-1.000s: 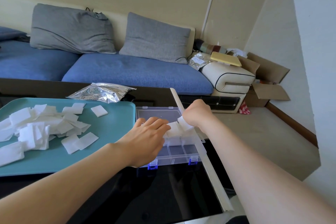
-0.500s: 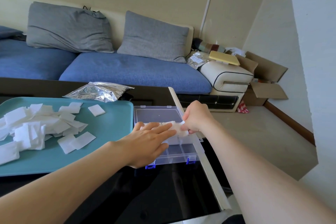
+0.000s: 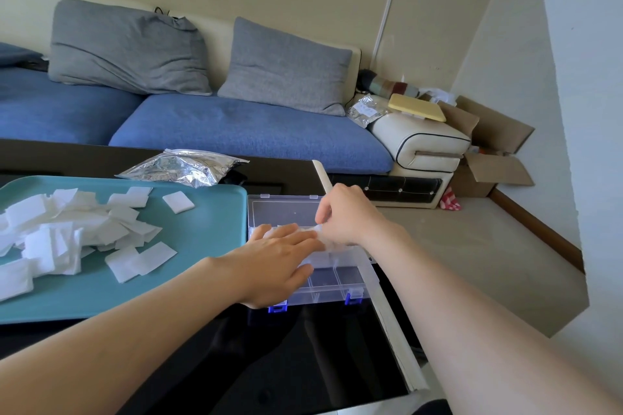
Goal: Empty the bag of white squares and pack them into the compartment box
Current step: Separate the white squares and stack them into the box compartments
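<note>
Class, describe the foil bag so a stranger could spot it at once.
Find the blue sofa; a dark table stands before it. Just beyond the teal tray lies the foil bag. It alone on the table is crinkled, shiny silver; the white squares nearby are flat.

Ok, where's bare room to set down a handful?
Free: near strip of the teal tray, between the pile and its front edge; black tabletop in front of the compartment box. Crowded: tray's left; box's middle, where left hand presses and right hand pinches white squares.
</note>
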`<state>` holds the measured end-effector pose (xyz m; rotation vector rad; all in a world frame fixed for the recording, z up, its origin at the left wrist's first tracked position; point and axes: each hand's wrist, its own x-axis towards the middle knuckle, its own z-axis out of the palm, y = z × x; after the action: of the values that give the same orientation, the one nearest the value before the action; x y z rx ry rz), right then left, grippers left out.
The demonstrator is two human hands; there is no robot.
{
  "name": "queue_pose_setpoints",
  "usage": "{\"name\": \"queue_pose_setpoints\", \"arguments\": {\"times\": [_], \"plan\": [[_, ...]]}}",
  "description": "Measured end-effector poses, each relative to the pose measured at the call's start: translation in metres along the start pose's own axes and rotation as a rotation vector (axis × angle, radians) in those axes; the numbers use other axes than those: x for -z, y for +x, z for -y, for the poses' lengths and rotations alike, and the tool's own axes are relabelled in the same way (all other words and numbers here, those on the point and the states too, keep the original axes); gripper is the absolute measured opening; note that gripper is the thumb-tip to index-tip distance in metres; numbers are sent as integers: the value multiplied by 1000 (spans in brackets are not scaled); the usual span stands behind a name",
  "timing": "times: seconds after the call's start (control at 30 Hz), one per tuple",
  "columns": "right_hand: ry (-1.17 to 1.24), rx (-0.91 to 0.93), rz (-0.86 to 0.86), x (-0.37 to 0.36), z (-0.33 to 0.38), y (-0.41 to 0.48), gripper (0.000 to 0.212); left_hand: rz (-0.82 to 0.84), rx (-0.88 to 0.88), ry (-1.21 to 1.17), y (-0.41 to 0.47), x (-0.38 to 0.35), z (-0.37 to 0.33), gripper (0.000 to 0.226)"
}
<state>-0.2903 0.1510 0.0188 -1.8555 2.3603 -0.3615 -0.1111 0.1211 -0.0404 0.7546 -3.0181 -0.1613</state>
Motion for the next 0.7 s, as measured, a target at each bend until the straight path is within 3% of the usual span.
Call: {"name": "queue_pose_setpoints", "arguments": {"times": [0.17,0.3,0.5,0.7], "plan": [[-64,28,72,-2,9,-2,7,-174,49,-88,-5,14,9,40],[-179,33,-32,6,27,-5,11,-282,201,-9,-15,33,27,28],[-84,113,-127,2,78,-1,8,-114,548,109,-49,61,67,14],[-134,331,3,-26,138,-1,12,95,737,109,-87,68,127,33]]}}
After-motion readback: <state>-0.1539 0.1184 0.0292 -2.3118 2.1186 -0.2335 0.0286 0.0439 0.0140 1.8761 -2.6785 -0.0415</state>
